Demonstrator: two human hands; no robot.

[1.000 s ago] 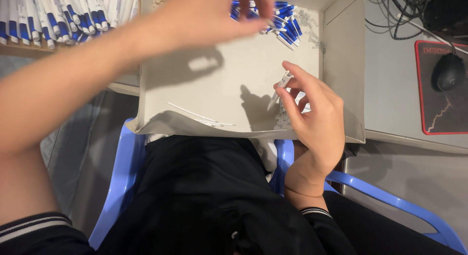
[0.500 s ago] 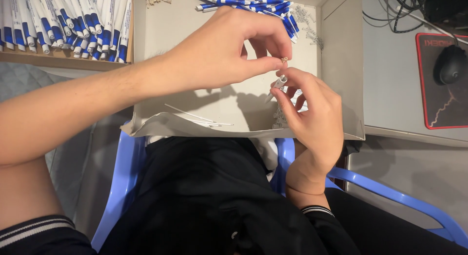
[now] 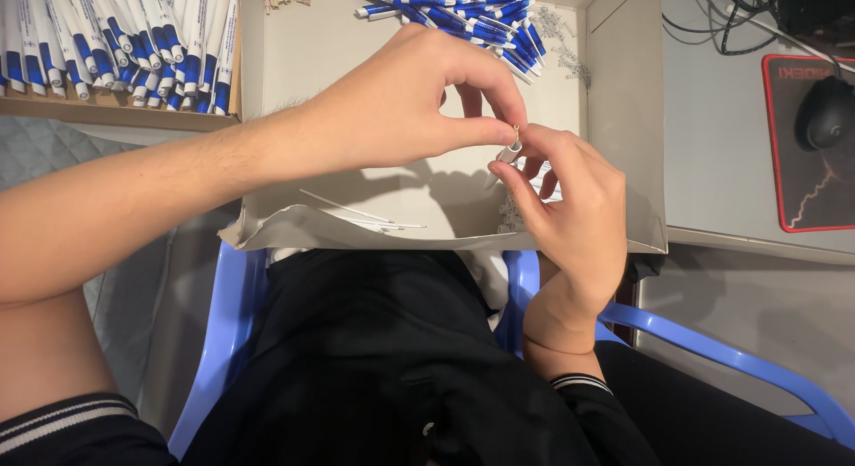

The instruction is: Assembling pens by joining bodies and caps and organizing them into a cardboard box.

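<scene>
Over the cardboard tray (image 3: 614, 118) on your lap, your right hand (image 3: 570, 216) grips a white barrel (image 3: 508, 153) steady while your left hand (image 3: 410, 101) pinches its tip, below 1 pen pile (image 3: 463, 7).

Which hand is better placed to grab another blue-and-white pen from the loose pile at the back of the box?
Left hand, probably: it sits just below the pen pile, its fingers pinching only a small tip. The right hand is lower and grips the white barrel.
</scene>
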